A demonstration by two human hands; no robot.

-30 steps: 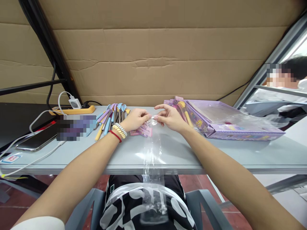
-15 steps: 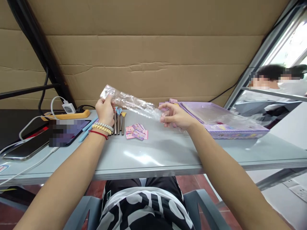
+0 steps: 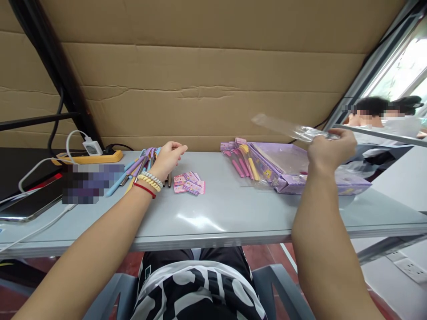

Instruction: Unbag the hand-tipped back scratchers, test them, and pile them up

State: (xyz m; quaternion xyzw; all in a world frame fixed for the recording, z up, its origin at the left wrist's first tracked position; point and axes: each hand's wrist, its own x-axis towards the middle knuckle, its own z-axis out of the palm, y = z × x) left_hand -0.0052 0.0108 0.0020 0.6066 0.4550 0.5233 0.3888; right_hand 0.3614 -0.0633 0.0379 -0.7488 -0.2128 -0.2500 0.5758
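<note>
My right hand [image 3: 333, 146] is raised above the purple box at the right, its fingers closed on one end of a clear plastic sleeve [image 3: 283, 127]. The sleeve's other end trails off to the left, smeared by motion. Above the left of the desk my left hand [image 3: 169, 159] holds nothing, fingers stretched loosely to the right. Beneath and beside it lie several pens [image 3: 135, 169] in blue, purple, yellow and metal tones, partly covered by the hand. A small overlapping pile of pink and purple printed cards [image 3: 190, 183] rests just right of that wrist.
An open purple box [image 3: 316, 189] with clear plastic in it stands on the right. Pink and yellow pens [image 3: 245, 162] with small cards lean by its left side. A phone [image 3: 33, 200], white cables and a yellow power strip [image 3: 86, 158] occupy the left. People sit beyond the frame at right.
My right hand has carried the plastic sleeve up and right, over the purple box. My left hand has let go of the sleeve and moved slightly right and down.
</note>
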